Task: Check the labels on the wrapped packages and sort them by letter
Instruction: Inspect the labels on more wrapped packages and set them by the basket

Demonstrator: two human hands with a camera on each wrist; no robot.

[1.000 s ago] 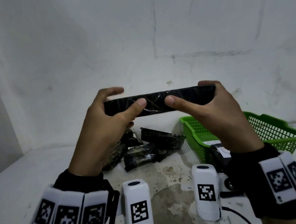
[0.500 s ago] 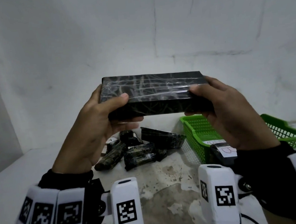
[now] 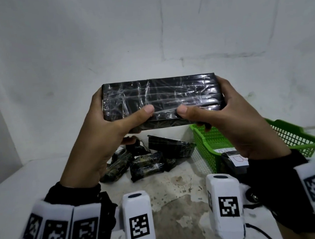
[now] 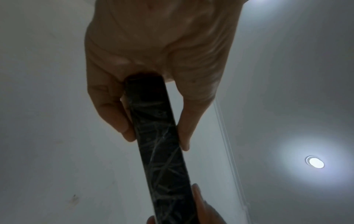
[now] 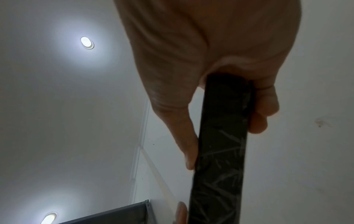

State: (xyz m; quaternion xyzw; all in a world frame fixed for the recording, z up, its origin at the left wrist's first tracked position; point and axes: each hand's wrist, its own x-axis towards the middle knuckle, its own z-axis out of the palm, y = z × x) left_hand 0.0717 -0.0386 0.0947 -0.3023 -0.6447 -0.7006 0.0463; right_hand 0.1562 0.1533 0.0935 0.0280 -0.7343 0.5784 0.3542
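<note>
I hold a flat black package [image 3: 162, 97] wrapped in shiny clear film up in front of me, its broad face turned toward me; no label shows on that face. My left hand [image 3: 114, 122] grips its left end, thumb on the front. My right hand [image 3: 210, 111] grips the right end the same way. The left wrist view shows the package [image 4: 161, 144] edge-on between my left hand's [image 4: 155, 136] fingers and thumb. In the right wrist view the package [image 5: 222, 144] runs edge-on through my right hand [image 5: 226, 131].
A pile of several black wrapped packages [image 3: 147, 159] lies on the white table [image 3: 24, 188] below my hands. To the right stands a green mesh basket [image 3: 299, 141], with a package bearing a white label [image 3: 238, 159] in front of it. A white wall stands behind.
The package has been turned from edge-on to its broad face toward me, and both thumbs have shifted onto that face near its lower edge.
</note>
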